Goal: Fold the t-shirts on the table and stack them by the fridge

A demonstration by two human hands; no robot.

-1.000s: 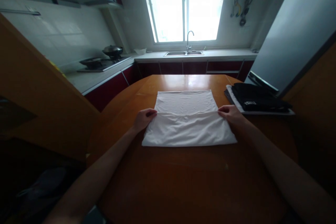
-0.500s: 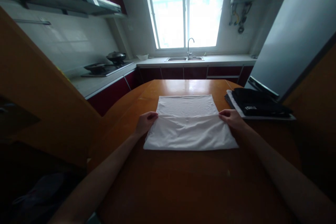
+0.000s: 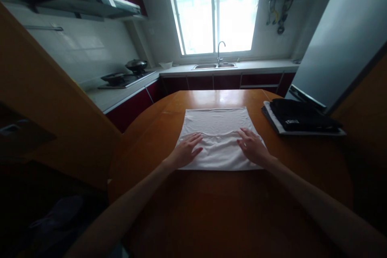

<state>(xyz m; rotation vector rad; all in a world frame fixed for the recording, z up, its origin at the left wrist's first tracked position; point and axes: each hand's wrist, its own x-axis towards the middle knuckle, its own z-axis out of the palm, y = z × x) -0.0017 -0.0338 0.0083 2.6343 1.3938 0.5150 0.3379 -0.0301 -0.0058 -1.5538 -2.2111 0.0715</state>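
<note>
Flat — both hands [image 3: 186, 150] [image 3: 252, 147] on white cloth [image 3: 220, 121], inside its side edges.

Lies flat as a plain white cloth [image 3: 222, 159] on the brown counter [image 3: 223, 205], between its left and right edges. Shows a near part folded over, ending in a slightly dipping edge across the middle. Carries small creases beyond that edge, softer wrinkles before it. Runs roughly straight along the side facing the counter's far edge.
</note>
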